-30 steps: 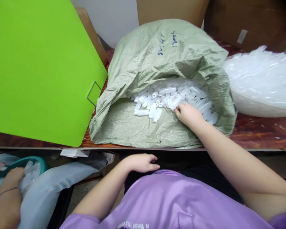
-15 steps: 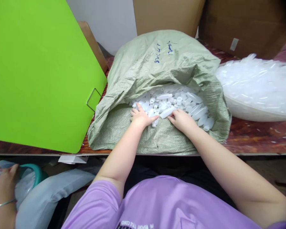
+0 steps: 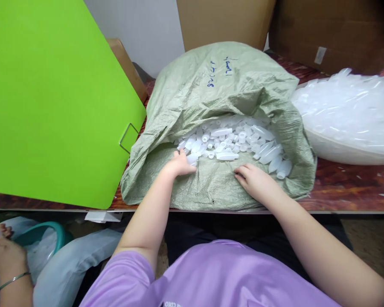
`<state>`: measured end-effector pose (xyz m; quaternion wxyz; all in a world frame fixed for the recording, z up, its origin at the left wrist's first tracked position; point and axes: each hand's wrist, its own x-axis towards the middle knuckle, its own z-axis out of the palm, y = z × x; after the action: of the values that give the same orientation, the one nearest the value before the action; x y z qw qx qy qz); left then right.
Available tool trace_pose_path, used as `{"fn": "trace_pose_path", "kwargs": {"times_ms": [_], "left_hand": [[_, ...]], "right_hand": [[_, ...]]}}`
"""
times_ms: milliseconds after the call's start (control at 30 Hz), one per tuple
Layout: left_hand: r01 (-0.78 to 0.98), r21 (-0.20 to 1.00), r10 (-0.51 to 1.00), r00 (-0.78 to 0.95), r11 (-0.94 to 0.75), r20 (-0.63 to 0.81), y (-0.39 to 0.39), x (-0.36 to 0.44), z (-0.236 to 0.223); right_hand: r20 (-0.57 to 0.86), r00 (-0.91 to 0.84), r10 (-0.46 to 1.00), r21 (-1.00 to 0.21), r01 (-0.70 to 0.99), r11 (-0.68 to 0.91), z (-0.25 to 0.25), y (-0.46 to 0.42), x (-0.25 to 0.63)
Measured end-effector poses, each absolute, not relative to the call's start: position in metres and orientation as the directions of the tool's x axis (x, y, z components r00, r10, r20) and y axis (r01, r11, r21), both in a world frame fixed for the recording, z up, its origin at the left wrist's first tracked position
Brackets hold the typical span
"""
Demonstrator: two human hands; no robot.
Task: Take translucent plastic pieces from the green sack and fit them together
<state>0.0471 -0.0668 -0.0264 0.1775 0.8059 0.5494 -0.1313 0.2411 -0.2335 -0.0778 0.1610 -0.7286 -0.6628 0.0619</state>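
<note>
We see the white tubes [image 3: 223,132] lying in a loose pile inside the mouth of the green sack [image 3: 208,189], which rests on its side on the table [image 3: 345,185]. The sack's upper fold overhangs the pile and hides the back of it. Our left hand [image 3: 181,164] is at the pile's left edge, fingers spread toward the tubes and thumb held out to the side. Our right hand [image 3: 251,179] is over the sack's lower flap, just in front of the pile, its fingers bent and close together; we cannot tell whether the thumb and fingertips meet.

To our left, the tilted green board [image 3: 57,102] stands close to the sack, a wire loop [image 3: 129,138] at its edge, and covers part of a box [image 3: 128,70] behind it. To our right, a white heap [image 3: 352,113] sits against the sack. Two brown cartons [image 3: 225,23] [image 3: 333,36] stand beyond. Below the table's edge at left, a co-worker's hand [image 3: 9,256], with a bracelet [image 3: 14,280] at the wrist, is beside a teal tub [image 3: 62,234].
</note>
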Motion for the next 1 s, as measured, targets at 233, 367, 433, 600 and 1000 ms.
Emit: {"fn": "trace_pose_path", "kwargs": {"times_ms": [233,367,433,600,1000], "left_hand": [[0.889,0.044,0.832,0.444,-0.456,-0.333,-0.06,0.049,-0.027],[0.866,0.034,0.81,0.48,-0.499,-0.336,-0.051,0.055,-0.025],[0.84,0.04,0.787,0.522,-0.541,-0.329,-0.047,0.052,-0.024],[0.786,0.049,0.745,0.602,-0.617,-0.286,-0.054,0.037,-0.025],[0.769,0.215,0.728,0.639,-0.601,-0.248,-0.1,-0.029,-0.043]], "right_hand": [[0.157,0.121,0.98,-0.369,0.928,-0.055,-0.095,-0.249,0.236],[0.157,0.156,0.975,-0.374,0.923,-0.088,-0.099,-0.256,0.235],[0.167,0.165,0.972,-0.388,0.917,-0.089,-0.098,-0.259,0.235],[0.203,0.174,0.964,-0.44,0.895,-0.069,-0.095,-0.263,0.235],[0.224,0.248,0.943,-0.488,0.866,-0.112,-0.095,-0.267,0.239]]}}
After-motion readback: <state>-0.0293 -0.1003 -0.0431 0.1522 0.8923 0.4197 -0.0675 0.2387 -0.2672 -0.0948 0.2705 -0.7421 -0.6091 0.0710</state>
